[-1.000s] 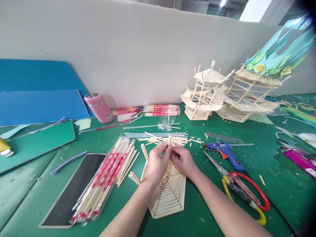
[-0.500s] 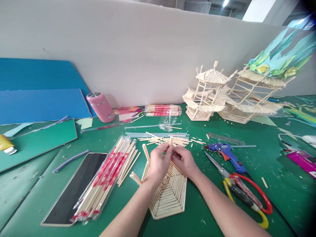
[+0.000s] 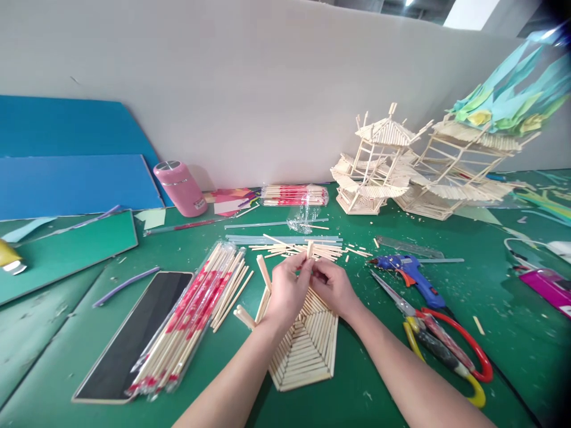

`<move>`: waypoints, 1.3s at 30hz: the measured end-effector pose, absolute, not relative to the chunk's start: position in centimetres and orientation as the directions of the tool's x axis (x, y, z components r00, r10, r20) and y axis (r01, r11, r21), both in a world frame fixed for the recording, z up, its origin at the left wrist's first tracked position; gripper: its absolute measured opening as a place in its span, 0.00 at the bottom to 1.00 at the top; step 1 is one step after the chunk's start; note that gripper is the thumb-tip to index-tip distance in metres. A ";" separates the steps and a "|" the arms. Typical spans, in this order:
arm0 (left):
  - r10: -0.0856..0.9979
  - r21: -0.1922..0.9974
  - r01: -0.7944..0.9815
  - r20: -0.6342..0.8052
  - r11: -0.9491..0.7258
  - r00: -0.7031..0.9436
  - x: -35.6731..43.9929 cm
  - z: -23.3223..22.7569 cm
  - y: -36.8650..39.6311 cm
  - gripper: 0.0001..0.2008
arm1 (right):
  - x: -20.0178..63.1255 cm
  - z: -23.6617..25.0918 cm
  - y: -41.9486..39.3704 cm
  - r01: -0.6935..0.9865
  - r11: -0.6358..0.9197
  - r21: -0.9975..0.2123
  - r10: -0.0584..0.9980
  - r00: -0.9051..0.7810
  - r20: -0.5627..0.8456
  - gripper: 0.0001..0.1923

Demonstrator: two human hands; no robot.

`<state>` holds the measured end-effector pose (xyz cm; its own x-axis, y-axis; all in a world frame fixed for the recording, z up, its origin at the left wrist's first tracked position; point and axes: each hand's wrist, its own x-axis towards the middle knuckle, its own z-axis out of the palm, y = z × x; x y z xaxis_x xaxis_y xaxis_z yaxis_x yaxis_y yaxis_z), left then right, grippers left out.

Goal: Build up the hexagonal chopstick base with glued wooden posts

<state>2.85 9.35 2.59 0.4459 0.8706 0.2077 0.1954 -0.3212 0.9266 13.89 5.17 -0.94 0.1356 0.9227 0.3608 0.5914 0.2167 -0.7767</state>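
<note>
My left hand (image 3: 289, 288) pinches a short upright chopstick piece (image 3: 310, 247) between thumb and fingers. My right hand (image 3: 335, 290) is closed around the lower part of the same piece, its fingertips partly hidden. Beneath both hands lies a flat many-sided panel (image 3: 303, 356) of chopstick pieces laid in a web pattern. The upright piece stands at its far edge, where my fingers hide the joint. On the panel's left side, two more posts stick up, one a chopstick post (image 3: 264, 272) and the other a nearer chopstick post (image 3: 245, 317).
Cut sticks (image 3: 289, 248) lie beyond my hands. At left are wrapped chopsticks (image 3: 187, 321), a black-faced board (image 3: 134, 339) and a pink flask (image 3: 181, 189). A blue glue gun (image 3: 413, 276), scissors (image 3: 459, 345) and yellow-handled pliers (image 3: 439, 356) lie right. Stick pavilion models (image 3: 379, 166) stand behind.
The view has shifted slightly. Both hands stay at the upright chopstick piece on the panel's far edge, with hardly any movement.
</note>
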 end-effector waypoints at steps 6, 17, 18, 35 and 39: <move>0.872 0.923 0.197 0.219 -0.330 0.438 2.9 2.2 9.3 0.09 | 14.0 -1.1 5.1 0.602 0.219 -0.768 0.923 0.127 0.363 0.07; 0.879 0.915 0.199 0.250 -0.352 0.407 3.2 1.9 9.3 0.09 | 14.3 -1.2 5.2 0.581 0.235 -0.779 0.916 0.135 0.377 0.06; 0.879 0.913 0.201 0.251 -0.354 0.404 3.2 1.9 9.3 0.09 | 14.3 -1.2 5.2 0.580 0.237 -0.780 0.915 0.137 0.380 0.06; 0.872 0.907 0.221 0.243 -0.360 0.424 3.1 2.0 9.4 0.09 | 14.3 -1.8 5.4 0.590 0.264 -0.763 0.898 0.138 0.418 0.06; 0.870 0.906 0.209 0.255 -0.367 0.422 3.1 1.9 9.4 0.09 | 14.2 -1.7 5.3 0.601 0.267 -0.754 0.892 0.143 0.430 0.06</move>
